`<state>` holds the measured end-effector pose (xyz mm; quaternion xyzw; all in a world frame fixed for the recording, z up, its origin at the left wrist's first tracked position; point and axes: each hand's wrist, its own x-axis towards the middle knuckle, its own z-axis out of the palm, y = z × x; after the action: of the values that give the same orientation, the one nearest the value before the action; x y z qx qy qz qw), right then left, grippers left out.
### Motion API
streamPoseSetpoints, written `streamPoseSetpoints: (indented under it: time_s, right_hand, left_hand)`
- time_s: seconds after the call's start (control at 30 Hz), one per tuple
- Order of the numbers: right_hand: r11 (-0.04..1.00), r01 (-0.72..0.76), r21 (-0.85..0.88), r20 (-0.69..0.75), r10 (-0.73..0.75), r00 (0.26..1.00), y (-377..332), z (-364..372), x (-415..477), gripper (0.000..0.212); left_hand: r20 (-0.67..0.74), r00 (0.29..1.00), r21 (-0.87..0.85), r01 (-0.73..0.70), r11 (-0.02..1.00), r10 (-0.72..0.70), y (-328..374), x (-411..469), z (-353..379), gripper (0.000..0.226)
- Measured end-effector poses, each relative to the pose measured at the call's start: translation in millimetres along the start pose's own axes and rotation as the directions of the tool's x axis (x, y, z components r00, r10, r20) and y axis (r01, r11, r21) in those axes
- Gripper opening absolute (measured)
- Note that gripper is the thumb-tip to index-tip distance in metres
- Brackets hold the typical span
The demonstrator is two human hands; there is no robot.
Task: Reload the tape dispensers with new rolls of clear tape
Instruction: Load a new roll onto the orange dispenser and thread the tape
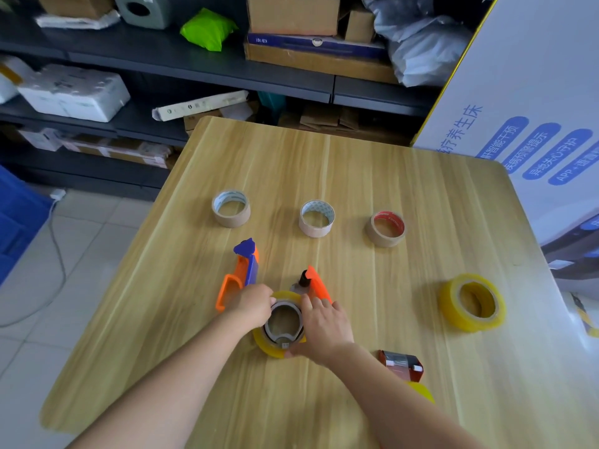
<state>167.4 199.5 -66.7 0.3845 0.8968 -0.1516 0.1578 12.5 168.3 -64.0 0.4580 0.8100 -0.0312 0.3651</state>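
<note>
— Where's the tape roll [270,346]?
— Near middle of the worktop [356,176], on the orange dispenser [319,285]. The left hand [254,307] grips its left rim; the right hand [325,328] clasps its right side.

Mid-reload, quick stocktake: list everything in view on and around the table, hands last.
light wooden table: one, tan, centre.
empty cardboard tape cores: three, brown, row at far side.
loose yellowish clear tape roll: one, flat at right.
held yellowish clear tape roll: one, between both hands.
orange-and-blue plastic tape dispenser: one, left of held roll.
orange plastic tape dispenser: one, partly under held roll.
dark red tape dispenser: one, beside right forearm.
dark shelves: boxes, green bag; behind.
white printed board: one, right.
left hand: grips held roll's left rim.
right hand: holds its right side.
</note>
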Motion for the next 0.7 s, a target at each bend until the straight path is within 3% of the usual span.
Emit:
streamPoseSetpoints:
  time_s: [0.1,0.2,0.3,0.37,0.43,0.5,0.57,0.7]
  right_hand:
    - [0.999,0.038,0.017,-0.030,-0.037,0.999,1,1,-4,0.109]
    - [0.975,0.223,-0.022,-0.143,-0.224,0.964,-1,3,-12,0.097]
    - [0.933,0.322,-0.162,-0.108,-0.341,0.934,-11,9,-14,0.073]
    - [0.921,0.322,-0.218,-0.003,-0.330,0.944,-18,12,-14,0.061]
    - [0.928,0.292,-0.231,0.025,-0.294,0.955,-19,15,-13,0.036]
    - [0.951,0.264,-0.160,0.005,-0.267,0.964,-17,10,-12,0.019]
    - [0.969,0.248,0.009,-0.015,-0.248,0.969,-12,2,-12,0.019]
    - [0.869,0.190,0.458,-0.070,-0.178,0.982,-6,-24,-13,0.029]
  left_hand:
    - [0.016,1.000,0.044,0.006,0.999,-0.006,5,-2,-2,0.036]
    - [0.028,0.999,0.017,0.038,0.999,-0.039,4,-1,-2,0.037]
    - [0.036,0.997,-0.120,0.069,0.990,-0.065,-1,-1,-4,0.028]
    - [0.046,0.996,-0.267,0.085,0.960,-0.075,-6,-3,-5,0.037]
    - [0.068,0.994,-0.406,0.104,0.908,-0.083,-11,-9,-5,0.039]
    - [0.074,0.994,-0.516,0.103,0.850,-0.076,-16,-13,-5,0.036]
    - [0.021,0.996,-0.642,0.076,0.763,-0.082,-21,-16,-7,0.031]
    - [0.007,0.990,-0.884,0.072,0.461,-0.142,-27,-21,-21,0.031]
